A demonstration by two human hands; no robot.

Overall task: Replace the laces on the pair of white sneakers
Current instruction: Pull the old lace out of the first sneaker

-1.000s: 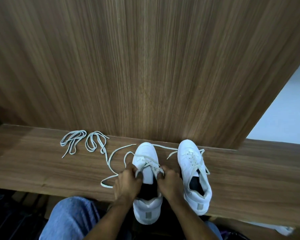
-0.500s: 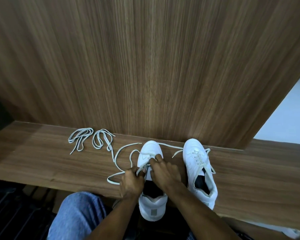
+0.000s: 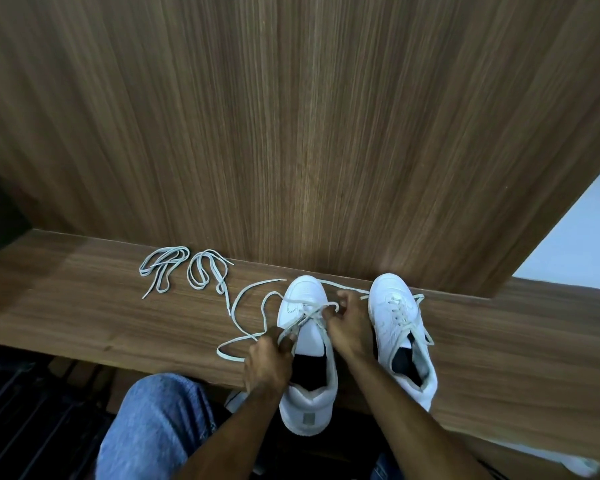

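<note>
Hidden: the left hand (image 3: 269, 355) covers the left side of the near sneaker (image 3: 307, 344), and its fingertips cannot be made out; the right hand (image 3: 349, 323) covers part of that shoe's right side.
Cut off: a white object (image 3: 582, 464) at the bottom right corner runs out of view and cannot be identified.
Hard to make out: which holes the lace (image 3: 305, 315) passes through under the hands.
Left hand: fingers curled, pinching the lace at the shoe's left side.
Right hand: fingers curled, gripping the lace near the shoe's toe end.
Near sneaker: on the wooden shelf (image 3: 84, 313), toe toward the wood panel (image 3: 291, 133), heel hanging over the front edge.
Lace tail: trails left from the shoe in loose loops across the shelf.
Second sneaker (image 3: 400, 327): just right of the first, toe toward the panel, laced, heel near the front edge.
Spare laces (image 3: 184, 273): two bundles lying on the shelf, well left of the shoes, near the panel.
Open room: bare shelf to the far left and to the right of the shoes.
Shoe openings: dark inside, contents not visible.
Below: a knee in blue jeans (image 3: 156, 424).
</note>
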